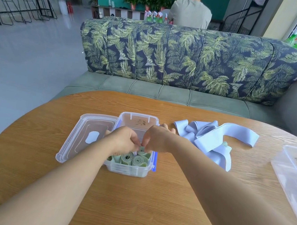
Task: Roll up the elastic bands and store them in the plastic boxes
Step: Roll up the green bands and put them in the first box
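A clear plastic box (138,117) with blue side clips stands open on the wooden table. Several rolled green elastic bands (128,159) stand on end in its near part. Both hands meet over the box. My left hand (123,140) and my right hand (157,138) pinch one more rolled green band (142,149) from either side, just above the other rolls. The box's clear lid (84,137) lies flat to the left, touching the box. Loose pale blue elastic bands (214,136) lie in a heap to the right, with a bit of green band (226,146) showing under them.
A second clear plastic box (294,173) sits at the table's right edge. A sofa with a leaf-patterned back (185,58) runs behind the table, and a person (190,13) sits beyond it, facing away. Bare wooden tabletop (135,201) lies between my forearms.
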A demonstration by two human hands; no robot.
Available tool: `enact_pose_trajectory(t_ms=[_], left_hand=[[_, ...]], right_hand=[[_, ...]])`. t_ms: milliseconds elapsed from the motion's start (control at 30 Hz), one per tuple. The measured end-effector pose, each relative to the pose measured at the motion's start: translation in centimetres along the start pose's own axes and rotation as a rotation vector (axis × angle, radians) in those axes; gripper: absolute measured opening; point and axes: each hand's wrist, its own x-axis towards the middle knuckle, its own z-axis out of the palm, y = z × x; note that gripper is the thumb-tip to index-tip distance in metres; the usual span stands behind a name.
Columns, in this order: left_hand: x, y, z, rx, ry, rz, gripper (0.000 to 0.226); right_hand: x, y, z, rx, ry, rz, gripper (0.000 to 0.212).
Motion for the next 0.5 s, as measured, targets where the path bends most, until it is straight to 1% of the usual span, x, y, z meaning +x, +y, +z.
enact_pose_trajectory(t_ms=[67, 167, 233, 267, 333, 400, 467, 500], left_hand=[[0.0, 0.0, -0.1, -0.031, -0.012, 0.009, 0.007], [0.0, 0.1, -0.2, -0.029, -0.013, 0.009, 0.011], [-0.2, 0.1, -0.3, -0.053, 0.014, 0.024, 0.016], [-0.3, 0.3, -0.4, -0.086, 0.048, 0.041, 0.017], [-0.9, 0.7, -0.8, -0.169, 0.152, 0.096, 0.017], [-1.7, 1.4, -1.3, -0.254, 0.249, 0.155, 0.018], [-2.7, 2.3, -1.8, -0.315, 0.299, 0.205, 0.019], [-3.2, 2.8, -1.8, -0.331, 0.306, 0.228, 0.019]], right_hand=[[0.1, 0.2, 0.1, 0.038, 0.006, -0.009, 0.056], [0.4, -0.1, 0.4, -0.002, -0.018, 0.030, 0.057], [0.3, -0.2, 0.2, -0.052, -0.047, 0.026, 0.050], [0.3, 0.0, 0.0, -0.034, -0.037, 0.003, 0.043], [0.0, 0.9, -0.2, 0.109, 0.077, -0.054, 0.029], [-0.8, 2.1, -0.2, 0.383, 0.249, -0.097, 0.016], [-2.2, 3.5, 0.0, 0.708, 0.370, -0.089, 0.013], [-3.0, 4.4, 0.1, 0.801, 0.414, -0.074, 0.012]])
